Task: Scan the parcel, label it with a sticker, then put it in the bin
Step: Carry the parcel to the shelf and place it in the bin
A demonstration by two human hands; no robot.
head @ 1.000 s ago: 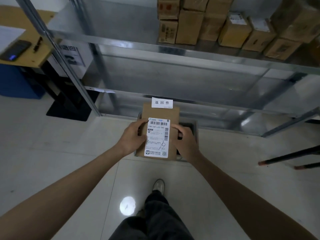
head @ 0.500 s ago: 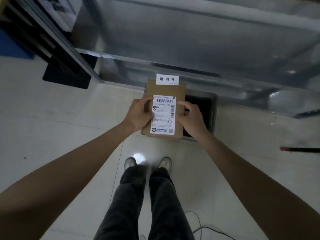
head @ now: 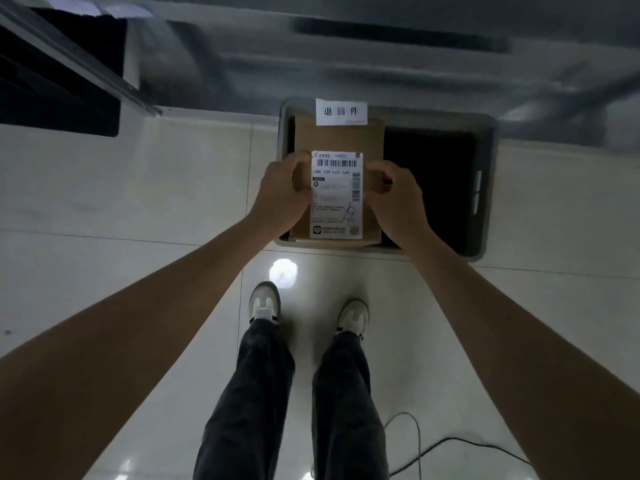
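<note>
A brown cardboard parcel is held flat over the left half of a dark grey bin on the floor. It carries a white shipping label with a barcode, and a small white sticker with printed characters at its far edge. My left hand grips the parcel's left side and my right hand grips its right side. The bin's right half shows a dark inside.
A metal shelving rack stands just behind the bin, with a slanted upright at the left. My legs and white shoes stand on the glossy tiled floor. A cable lies on the floor at lower right.
The view has tilted further down and closed in on the bin. The parcel, still held by both hands, now hangs over the bin's left half.
</note>
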